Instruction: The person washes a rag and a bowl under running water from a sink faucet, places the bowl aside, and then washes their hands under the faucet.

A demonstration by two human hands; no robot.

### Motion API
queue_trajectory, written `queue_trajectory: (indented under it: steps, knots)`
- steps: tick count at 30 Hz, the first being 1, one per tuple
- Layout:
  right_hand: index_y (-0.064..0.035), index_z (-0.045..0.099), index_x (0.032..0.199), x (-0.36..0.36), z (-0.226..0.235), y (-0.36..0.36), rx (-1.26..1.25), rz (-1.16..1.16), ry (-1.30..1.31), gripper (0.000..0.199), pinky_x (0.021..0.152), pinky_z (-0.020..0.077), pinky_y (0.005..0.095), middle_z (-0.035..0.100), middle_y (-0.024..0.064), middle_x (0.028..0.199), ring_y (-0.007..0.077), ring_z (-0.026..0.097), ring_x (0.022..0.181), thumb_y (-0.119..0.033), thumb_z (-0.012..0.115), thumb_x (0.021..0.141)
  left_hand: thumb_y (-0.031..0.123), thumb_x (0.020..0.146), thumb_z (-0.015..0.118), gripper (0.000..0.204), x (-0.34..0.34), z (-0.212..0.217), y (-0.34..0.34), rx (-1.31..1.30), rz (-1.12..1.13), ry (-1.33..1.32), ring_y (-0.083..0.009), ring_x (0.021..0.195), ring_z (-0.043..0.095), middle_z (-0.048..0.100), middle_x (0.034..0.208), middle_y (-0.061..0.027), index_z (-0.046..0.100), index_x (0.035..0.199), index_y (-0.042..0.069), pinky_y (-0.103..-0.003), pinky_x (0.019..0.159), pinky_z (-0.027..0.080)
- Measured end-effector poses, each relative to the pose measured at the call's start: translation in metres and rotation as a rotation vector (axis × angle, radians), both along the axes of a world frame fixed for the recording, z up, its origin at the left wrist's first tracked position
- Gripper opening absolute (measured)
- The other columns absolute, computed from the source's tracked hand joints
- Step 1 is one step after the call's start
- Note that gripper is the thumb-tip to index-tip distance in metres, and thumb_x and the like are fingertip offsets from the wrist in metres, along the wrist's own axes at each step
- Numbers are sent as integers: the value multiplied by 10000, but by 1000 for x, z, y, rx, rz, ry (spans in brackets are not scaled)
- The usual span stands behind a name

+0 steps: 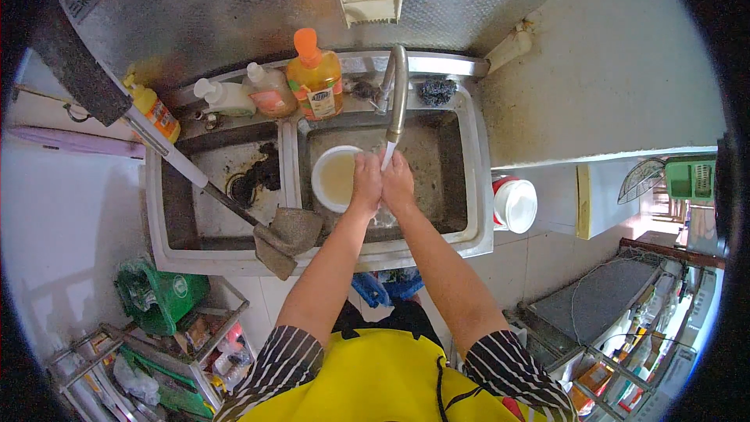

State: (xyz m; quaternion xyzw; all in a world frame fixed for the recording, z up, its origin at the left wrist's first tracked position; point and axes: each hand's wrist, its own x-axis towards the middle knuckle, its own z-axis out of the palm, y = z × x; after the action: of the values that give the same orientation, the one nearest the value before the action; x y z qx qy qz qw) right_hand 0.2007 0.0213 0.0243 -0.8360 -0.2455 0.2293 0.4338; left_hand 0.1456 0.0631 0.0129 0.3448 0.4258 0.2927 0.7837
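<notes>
My left hand [366, 181] and my right hand [399, 180] are pressed together, fingers closed, below the curved metal faucet [397, 101] over the right sink basin [437, 156]. A stream of water [387, 156] runs down between them. Whether anything lies between the palms is hidden. Touching or just beside my left hand is a round white bowl [318, 191] of cloudy, pale yellowish liquid. Water splashes onto the basin floor below my wrists.
Behind the basins stand an orange-capped bottle [314, 82], pump bottles [269, 90] and a dark scrubber [437, 91]. A long-handled tool [242, 215] slants across the dark-stained left basin [211, 219]. A white bucket [516, 205] stands right; a green bin [176, 297] is lower left.
</notes>
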Motion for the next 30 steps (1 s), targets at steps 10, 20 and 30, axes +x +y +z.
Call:
queue_trajectory:
  steps: [10, 20, 30]
  knots:
    - [-28, 625, 1113, 30, 25, -8, 242, -77, 495, 253, 816, 482, 321, 653, 73, 1019, 176, 608, 877, -193, 579, 926, 432, 976, 495, 384, -29, -6, 32, 99, -216, 109, -140, 779, 617, 623, 898, -31, 576, 1019, 60, -317, 678, 520]
    - [-16, 558, 1163, 39, 34, -21, 354, 257, 126, 363, 903, 446, 362, 589, 125, 1076, 250, 553, 1031, -118, 642, 825, 210, 938, 453, 172, -27, 16, 14, -538, -67, -274, -192, 800, 630, 630, 906, -47, 578, 989, 103, -351, 643, 528]
    - [-74, 538, 1086, -6, 52, -6, -209, 136, -112, 348, 825, 458, 513, 529, 213, 1077, 415, 555, 999, -379, 507, 920, 550, 946, 463, 430, -1, 20, 4, -601, 34, -199, -126, 665, 556, 570, 771, 16, 596, 962, 141, -291, 616, 482]
